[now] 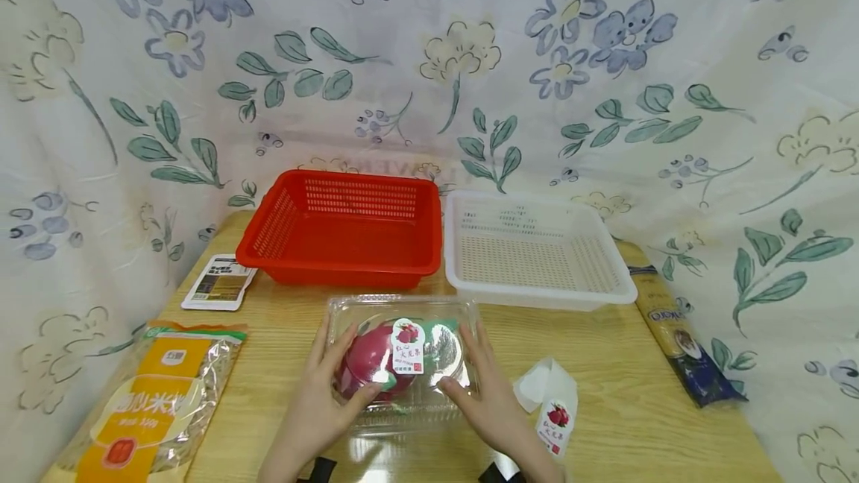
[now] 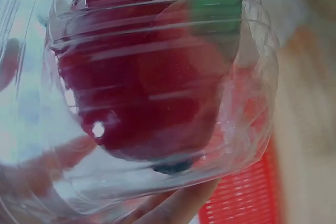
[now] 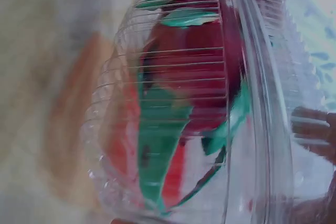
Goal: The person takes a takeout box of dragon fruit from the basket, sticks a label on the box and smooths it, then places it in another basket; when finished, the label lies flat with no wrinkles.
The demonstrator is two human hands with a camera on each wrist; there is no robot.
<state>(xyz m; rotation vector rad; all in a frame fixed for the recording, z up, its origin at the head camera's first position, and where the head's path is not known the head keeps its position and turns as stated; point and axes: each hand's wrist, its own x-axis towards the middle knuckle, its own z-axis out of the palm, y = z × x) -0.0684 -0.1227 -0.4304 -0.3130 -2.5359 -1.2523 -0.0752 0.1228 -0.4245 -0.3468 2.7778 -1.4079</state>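
Observation:
A clear plastic clamshell box [image 1: 429, 408] is held above the table's near middle. My left hand [image 1: 321, 387] grips its left side and my right hand [image 1: 488, 397] its right side, thumbs over the front and fingers along the sides. Inside lies a dark pink dragon fruit [image 1: 367, 361] with green scales, clear in the left wrist view as the fruit [image 2: 142, 93] and in the right wrist view as the fruit [image 3: 189, 69]. A white label [image 1: 408, 347] with a dragon fruit picture sits on the lid. Right of the box, a label strip [image 1: 557, 417] curls on the table.
Behind the box stand a red basket [image 1: 342, 274] and a white basket [image 1: 537, 293]. At the left lie a small white-edged packet [image 1: 218, 283] and a large orange-and-clear bag [image 1: 148, 408]. A yellow and blue packet [image 1: 684, 338] lies along the table's right edge.

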